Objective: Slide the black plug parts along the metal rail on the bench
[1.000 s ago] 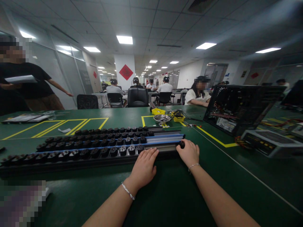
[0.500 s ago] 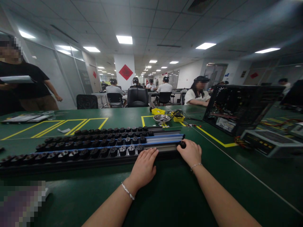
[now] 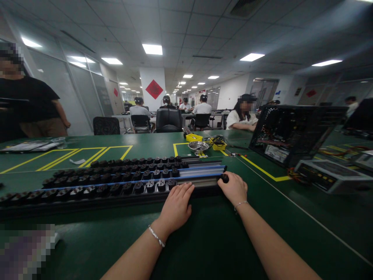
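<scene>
One black piece stays pinched by the right hand, left hand, fingers together, on the rail.

Green table: loaded rails, metal bowl, yellow bins, computer case.

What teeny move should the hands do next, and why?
Perhaps slide the small rounded black piece left along the nearest long, grey, metal-looking rail. The right grip holds it at the rail's right end, the left grip lies at the near edge, and a bare stretch separates it from the row of black plug-like blocks.
</scene>
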### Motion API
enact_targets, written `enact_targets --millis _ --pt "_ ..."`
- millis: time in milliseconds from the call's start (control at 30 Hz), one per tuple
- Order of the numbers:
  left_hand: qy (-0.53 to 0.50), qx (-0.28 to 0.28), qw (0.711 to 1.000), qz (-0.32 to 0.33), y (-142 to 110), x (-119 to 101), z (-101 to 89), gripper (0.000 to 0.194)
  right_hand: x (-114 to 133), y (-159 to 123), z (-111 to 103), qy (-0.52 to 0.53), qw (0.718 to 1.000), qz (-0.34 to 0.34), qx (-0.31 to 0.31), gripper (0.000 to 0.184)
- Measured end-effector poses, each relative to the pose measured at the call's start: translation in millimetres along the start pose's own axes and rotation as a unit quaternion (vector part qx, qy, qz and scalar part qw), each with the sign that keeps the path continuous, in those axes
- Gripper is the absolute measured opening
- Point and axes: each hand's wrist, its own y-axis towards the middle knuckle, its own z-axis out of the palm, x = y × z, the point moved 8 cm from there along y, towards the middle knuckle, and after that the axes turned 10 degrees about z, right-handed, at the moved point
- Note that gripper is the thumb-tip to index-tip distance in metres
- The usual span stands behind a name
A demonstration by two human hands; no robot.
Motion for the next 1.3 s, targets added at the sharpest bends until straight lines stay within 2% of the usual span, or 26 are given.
enact_targets --millis 1300 --pt "0.007 0.0 1.0 0.004 -0.4 -0.7 -0.9 0.063 -14.5 9.9 2.7 0.025 1.0 0.016 0.01 0.034"
